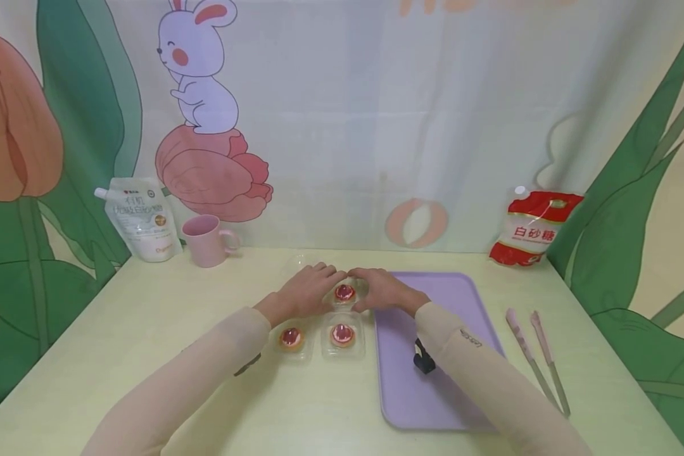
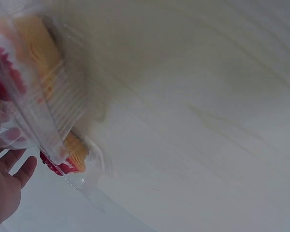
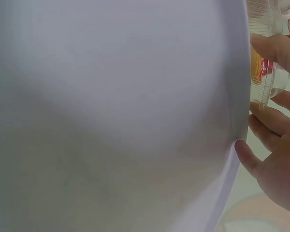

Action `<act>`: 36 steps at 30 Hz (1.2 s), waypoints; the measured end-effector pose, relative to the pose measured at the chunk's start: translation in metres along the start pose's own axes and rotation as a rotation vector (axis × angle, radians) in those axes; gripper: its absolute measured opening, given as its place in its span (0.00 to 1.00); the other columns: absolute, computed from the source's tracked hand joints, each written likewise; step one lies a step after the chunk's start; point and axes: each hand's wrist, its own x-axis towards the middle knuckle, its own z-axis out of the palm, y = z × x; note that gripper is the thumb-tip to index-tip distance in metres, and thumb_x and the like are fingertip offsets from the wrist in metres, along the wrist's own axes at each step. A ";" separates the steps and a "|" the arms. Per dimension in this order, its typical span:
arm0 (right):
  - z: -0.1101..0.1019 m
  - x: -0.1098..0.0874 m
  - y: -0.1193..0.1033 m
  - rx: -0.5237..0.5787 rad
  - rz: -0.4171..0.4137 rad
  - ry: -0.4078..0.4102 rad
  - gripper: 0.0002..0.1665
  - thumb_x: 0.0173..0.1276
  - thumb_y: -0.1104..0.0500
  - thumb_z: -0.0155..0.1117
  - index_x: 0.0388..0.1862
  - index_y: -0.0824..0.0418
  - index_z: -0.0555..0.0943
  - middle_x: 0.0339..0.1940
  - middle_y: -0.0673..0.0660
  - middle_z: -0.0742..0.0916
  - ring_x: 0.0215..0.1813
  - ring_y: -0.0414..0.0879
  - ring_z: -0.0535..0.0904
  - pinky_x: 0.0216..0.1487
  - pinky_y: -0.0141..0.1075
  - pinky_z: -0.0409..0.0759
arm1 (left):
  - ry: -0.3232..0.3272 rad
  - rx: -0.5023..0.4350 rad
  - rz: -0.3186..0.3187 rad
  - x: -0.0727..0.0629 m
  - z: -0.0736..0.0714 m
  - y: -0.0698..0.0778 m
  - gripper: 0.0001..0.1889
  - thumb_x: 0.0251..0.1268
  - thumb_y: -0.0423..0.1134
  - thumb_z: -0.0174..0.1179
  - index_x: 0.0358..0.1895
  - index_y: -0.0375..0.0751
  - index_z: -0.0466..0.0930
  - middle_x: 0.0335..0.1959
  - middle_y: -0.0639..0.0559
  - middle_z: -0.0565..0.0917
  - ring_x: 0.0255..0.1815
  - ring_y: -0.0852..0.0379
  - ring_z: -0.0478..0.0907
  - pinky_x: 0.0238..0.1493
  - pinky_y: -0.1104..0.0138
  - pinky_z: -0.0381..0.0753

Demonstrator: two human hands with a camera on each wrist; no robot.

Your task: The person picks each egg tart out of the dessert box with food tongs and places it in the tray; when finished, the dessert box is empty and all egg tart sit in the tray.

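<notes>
A small tart with a red top sits in a clear plastic box at the far end of a group of boxed tarts. My left hand holds this box from the left, fingers at its far side and thumb toward me. From the right, my right hand grips the same box; in the right wrist view its thumb and fingers bend around the ribbed clear wall. Nearer to me are two more boxed tarts, one in the middle and one at left, partly behind my left sleeve.
A purple tray lies right of the boxes, under my right forearm, with a black clip-like thing on it. Tongs lie farther right. At the back stand a pink mug, a white pouch and a red-and-white sugar bag.
</notes>
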 end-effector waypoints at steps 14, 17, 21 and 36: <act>-0.003 0.002 0.002 0.047 -0.013 -0.024 0.46 0.55 0.56 0.76 0.72 0.61 0.70 0.70 0.64 0.78 0.72 0.60 0.72 0.72 0.54 0.69 | -0.005 -0.002 -0.029 0.003 0.001 0.003 0.35 0.63 0.49 0.69 0.71 0.48 0.67 0.62 0.48 0.78 0.64 0.49 0.72 0.67 0.53 0.74; -0.004 0.003 0.003 0.042 -0.019 -0.032 0.46 0.55 0.55 0.76 0.72 0.61 0.70 0.70 0.64 0.78 0.72 0.60 0.72 0.72 0.54 0.69 | -0.010 -0.014 -0.035 0.003 0.000 0.004 0.35 0.62 0.49 0.69 0.71 0.48 0.67 0.62 0.48 0.78 0.65 0.49 0.72 0.67 0.52 0.74; -0.007 0.003 0.002 0.043 -0.007 -0.062 0.47 0.55 0.53 0.76 0.73 0.60 0.70 0.71 0.64 0.77 0.73 0.60 0.71 0.73 0.53 0.68 | -0.006 -0.026 -0.038 0.002 0.000 0.004 0.35 0.61 0.48 0.70 0.71 0.49 0.67 0.61 0.48 0.78 0.64 0.49 0.72 0.67 0.53 0.74; -0.015 0.008 0.005 0.046 0.021 -0.131 0.46 0.55 0.49 0.78 0.72 0.57 0.71 0.70 0.63 0.78 0.75 0.59 0.68 0.74 0.55 0.64 | -0.004 -0.044 -0.035 0.000 -0.002 0.005 0.35 0.61 0.48 0.70 0.71 0.48 0.67 0.62 0.49 0.78 0.64 0.49 0.72 0.67 0.53 0.74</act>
